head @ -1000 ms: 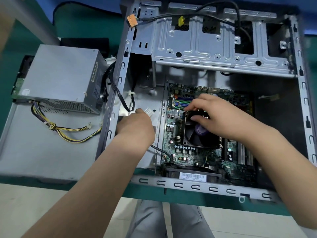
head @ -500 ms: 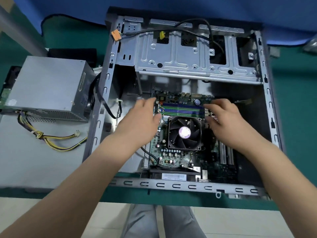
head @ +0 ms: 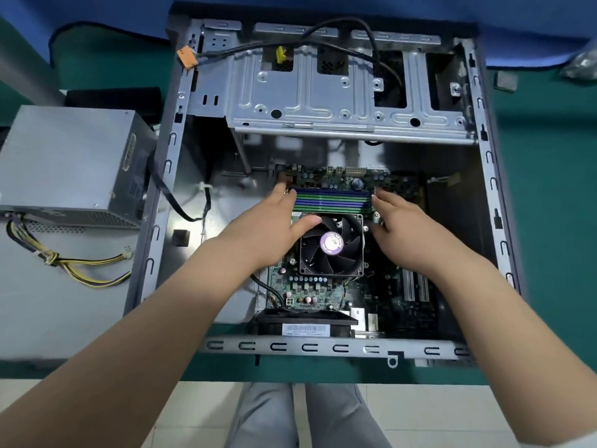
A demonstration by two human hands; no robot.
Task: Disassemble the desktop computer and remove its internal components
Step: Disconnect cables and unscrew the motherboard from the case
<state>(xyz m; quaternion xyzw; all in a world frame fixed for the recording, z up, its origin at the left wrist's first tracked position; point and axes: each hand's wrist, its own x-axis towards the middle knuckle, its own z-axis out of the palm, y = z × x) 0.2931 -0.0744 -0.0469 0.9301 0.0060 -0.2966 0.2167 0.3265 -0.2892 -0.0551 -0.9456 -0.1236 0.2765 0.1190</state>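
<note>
The open grey computer case (head: pixel 494 202) lies on its side with the motherboard (head: pixel 310 286) inside. A black CPU fan (head: pixel 332 244) with a purple hub sits at the board's middle. Just beyond it run the green and blue memory slots (head: pixel 332 199). My left hand (head: pixel 274 227) lies at the left end of the slots, fingers straight, thumb resting on the fan's corner. My right hand (head: pixel 403 224) touches the right end of the slots with straight fingers. Neither hand holds anything.
The removed grey power supply (head: pixel 68 163) rests on the case's side panel (head: pixel 58 318) at the left, its yellow and black cables (head: pixel 74 266) trailing. A metal drive cage (head: pixel 349 95) spans the case's far side, with black cables and an orange connector (head: pixel 186 58). Green mat (head: pixel 549 195) underneath.
My right hand left the CPU fan and my left hand left the white connector at the case's left; both moved to the ends of the memory slots. The view shifted slightly.
</note>
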